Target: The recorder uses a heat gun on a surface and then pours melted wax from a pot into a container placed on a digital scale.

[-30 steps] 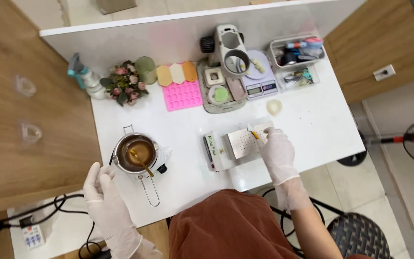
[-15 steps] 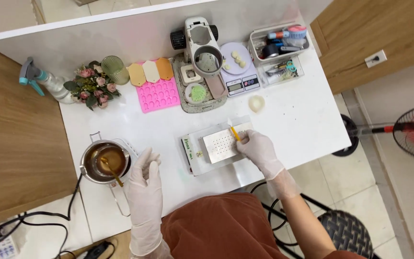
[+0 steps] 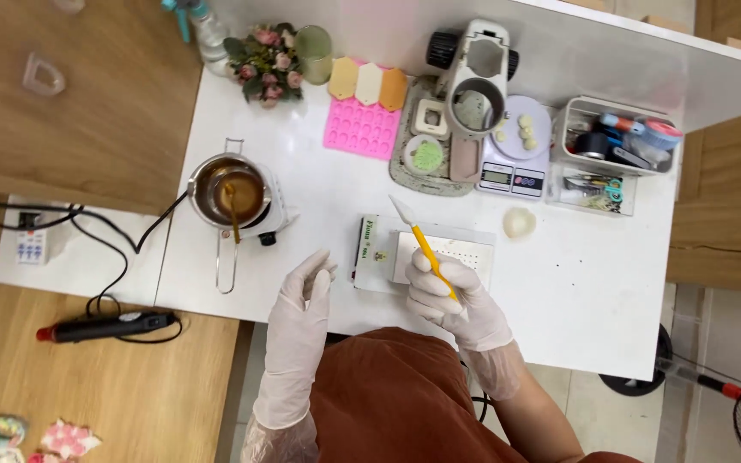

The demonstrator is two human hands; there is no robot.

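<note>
Left hand (image 3: 302,296) had lifted off the melting pot (image 3: 231,192) handle, open above the worktop (image 3: 559,291); right hand (image 3: 452,296) gripped the yellow spatula (image 3: 422,244), blade angled up-left over the white tray (image 3: 426,257).

Bright, even daylight falls from above on the glossy white rectangular table (image 3: 319,184), which shows soft glare near its far edge. Shadows are faint and short. Focus is mostly sharp; the gloved left hand (image 3: 299,296) looks slightly soft, and straight lines bow near the corners
</note>
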